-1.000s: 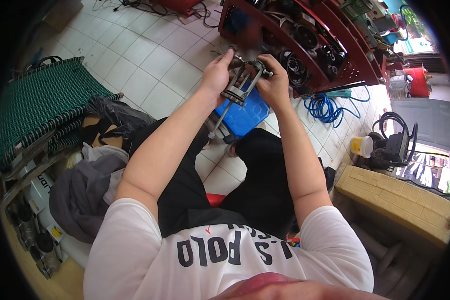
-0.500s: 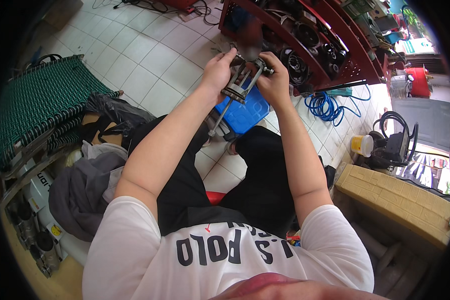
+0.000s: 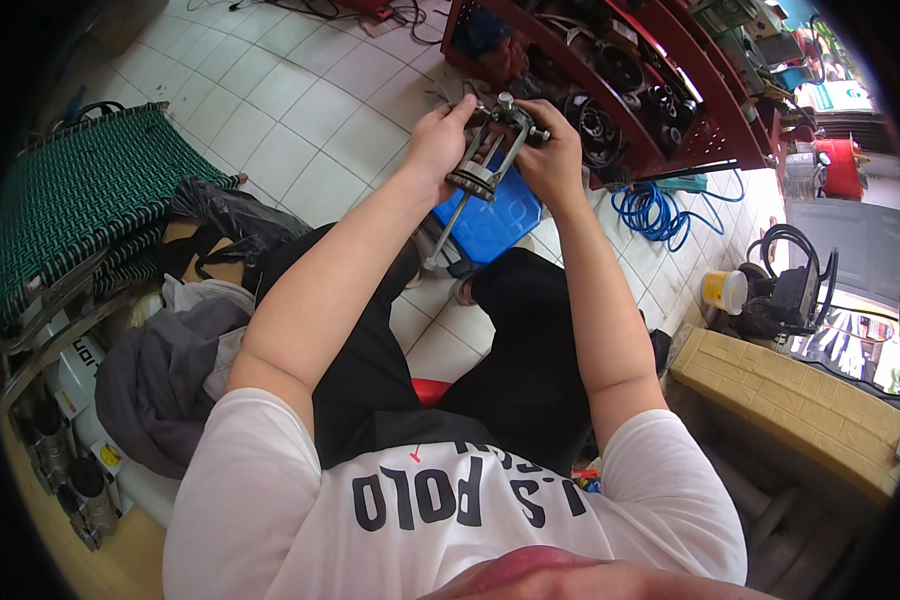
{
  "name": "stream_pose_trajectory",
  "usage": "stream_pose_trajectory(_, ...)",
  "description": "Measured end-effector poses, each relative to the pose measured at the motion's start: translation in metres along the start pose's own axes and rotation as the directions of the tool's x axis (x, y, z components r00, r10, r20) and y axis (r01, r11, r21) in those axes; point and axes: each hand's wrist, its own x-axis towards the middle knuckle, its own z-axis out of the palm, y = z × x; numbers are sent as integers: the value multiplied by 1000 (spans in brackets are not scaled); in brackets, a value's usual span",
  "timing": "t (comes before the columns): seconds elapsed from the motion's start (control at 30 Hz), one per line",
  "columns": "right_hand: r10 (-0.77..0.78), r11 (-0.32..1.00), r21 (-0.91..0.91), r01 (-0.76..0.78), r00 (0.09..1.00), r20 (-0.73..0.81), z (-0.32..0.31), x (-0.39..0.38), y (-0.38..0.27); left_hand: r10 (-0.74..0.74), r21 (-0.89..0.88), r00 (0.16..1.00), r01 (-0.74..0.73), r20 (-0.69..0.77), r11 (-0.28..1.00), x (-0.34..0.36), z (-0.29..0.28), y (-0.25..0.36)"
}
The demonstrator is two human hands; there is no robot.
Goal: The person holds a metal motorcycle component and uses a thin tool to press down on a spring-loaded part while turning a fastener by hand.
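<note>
At 12 o'clock, the left hand (image 3: pixel 436 150) comes up from 7, thumb pointing toward 1, fingers clamped on the left side of a metal frame (image 3: pixel 473 184). The frame hangs between the hands, its rod (image 3: pixel 448 231) slanting to 7 o'clock. The right hand (image 3: pixel 554 155), at 1 o'clock, leans toward 11, fingers clamped on the frame's right side. Most fingertips are hidden; the frame partly covers a blue case (image 3: pixel 510 222).

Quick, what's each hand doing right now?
Left hand: closed, holding the metal tool by its left side.
Right hand: closed, holding the metal tool's right side.
</note>
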Motion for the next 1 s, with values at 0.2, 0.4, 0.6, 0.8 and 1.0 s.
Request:
stream_pose_trajectory(0.2,72,997,-20,-73,996,-46,3,-3,-4,23,-10,1000,-23,-1,1000,-5,3,3)
stream_pose_trajectory(0.4,49,999,14,-48,998,-35,3,-2,8,86,26,996,-87,3,996,-7,6,4)
stream_pose_trajectory(0.6,-35,999,-27,34,999,-32,2,-1,6,68,47,998,-68,12,997,-8,6,5)
stream_pose_trajectory(0.8,-40,999,3,40,997,-62,3,-2,0,79,-35,996,-78,37,996,-9,5,6)
stream_pose_trajectory(1.0,-64,998,21,66,994,-90,4,-2,0,91,-61,995,-88,44,994,-9,6,4)
